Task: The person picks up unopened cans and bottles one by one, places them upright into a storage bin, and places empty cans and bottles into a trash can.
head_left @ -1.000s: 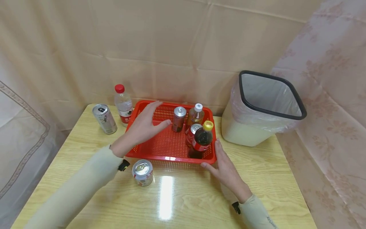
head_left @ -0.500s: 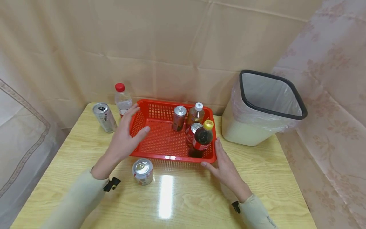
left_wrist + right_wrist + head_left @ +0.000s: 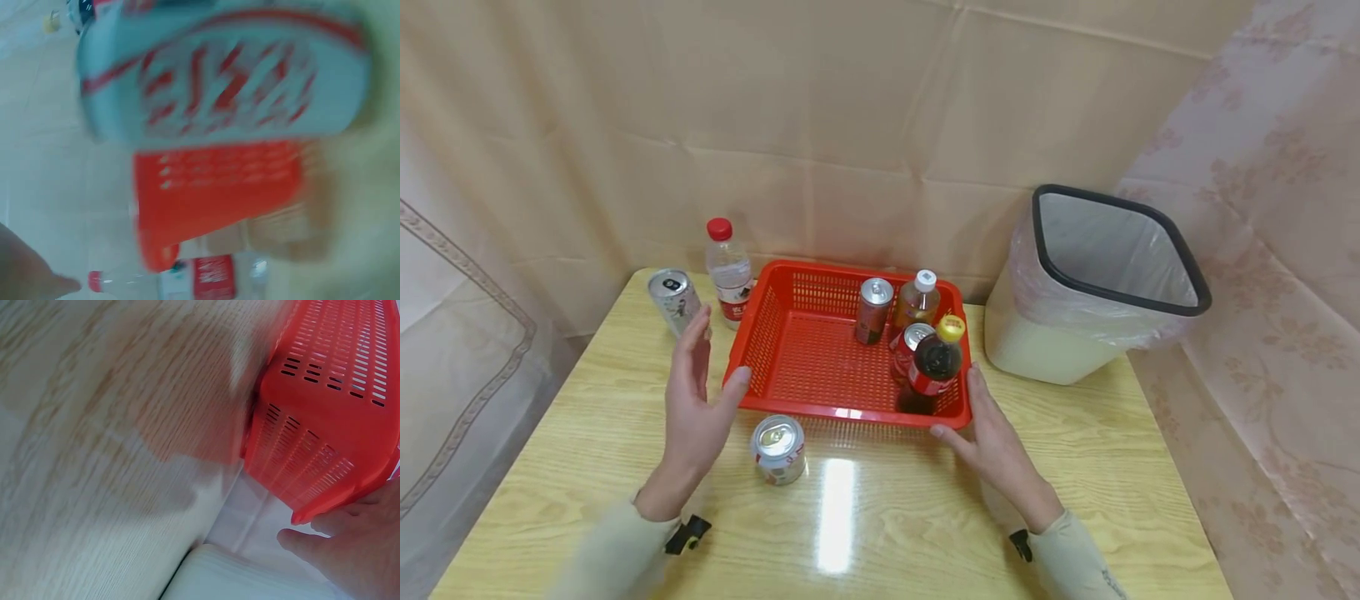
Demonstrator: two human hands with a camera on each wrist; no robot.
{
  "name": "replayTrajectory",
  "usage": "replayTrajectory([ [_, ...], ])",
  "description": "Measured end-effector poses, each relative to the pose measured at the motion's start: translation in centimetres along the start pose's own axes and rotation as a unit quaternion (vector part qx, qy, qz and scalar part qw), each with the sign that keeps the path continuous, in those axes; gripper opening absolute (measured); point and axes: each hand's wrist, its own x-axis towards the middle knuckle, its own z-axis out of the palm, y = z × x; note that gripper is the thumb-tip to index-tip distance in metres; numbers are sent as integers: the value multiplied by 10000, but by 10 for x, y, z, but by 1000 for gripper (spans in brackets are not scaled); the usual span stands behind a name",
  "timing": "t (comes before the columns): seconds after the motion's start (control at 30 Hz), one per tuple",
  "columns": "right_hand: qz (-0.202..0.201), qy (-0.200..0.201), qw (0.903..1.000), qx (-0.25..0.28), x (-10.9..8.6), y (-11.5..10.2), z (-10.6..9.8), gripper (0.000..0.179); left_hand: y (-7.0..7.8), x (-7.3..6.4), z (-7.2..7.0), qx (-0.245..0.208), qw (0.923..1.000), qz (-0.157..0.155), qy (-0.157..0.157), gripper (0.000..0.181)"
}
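In the head view a red plastic basket (image 3: 820, 367) holds a dark slim can (image 3: 872, 315), a white-capped bottle (image 3: 917, 302), a red can (image 3: 912, 343) and a yellow-capped cola bottle (image 3: 938, 360). My right hand (image 3: 1000, 446) rests against the basket's front right corner, fingers straight along the side and thumb at the front. Left of the basket, my left hand (image 3: 696, 421) holds nothing, thumb and fingers spread beside the rim. A short white-and-red can (image 3: 779, 450) stands on the table to its right, and looms large in the left wrist view.
Behind the left hand stand a tall patterned can (image 3: 676, 300) and a red-capped water bottle (image 3: 730, 279). A lined waste bin (image 3: 1037, 325) is right of the basket on the wooden table (image 3: 910, 525). Curtains (image 3: 850, 167) hang behind.
My left hand has drawn back from over the basket, leftward and toward me, to beside its left rim. The right hand stays at the basket's corner.
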Motion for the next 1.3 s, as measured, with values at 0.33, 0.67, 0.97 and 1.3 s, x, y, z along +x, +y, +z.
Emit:
replayTrajectory([
  [0.33, -72, 62, 10000, 15, -1, 0, 0, 111, -16, -37, 9, -853, 9877, 359, 1256, 74],
  [0.67, -62, 55, 10000, 28, -1, 1, 1, 111, -36, -74, 7, 61, 9938, -905, 650, 106],
  [0.97, 105, -56, 9999, 77, -1, 1, -1, 112, -42, -87, 20, 582, 9729, -2230, -205, 136],
  [1.3, 97, -64, 9999, 65, -1, 0, 1, 112, -52, -90, 35, 635, 9670, -2450, -303, 138],
])
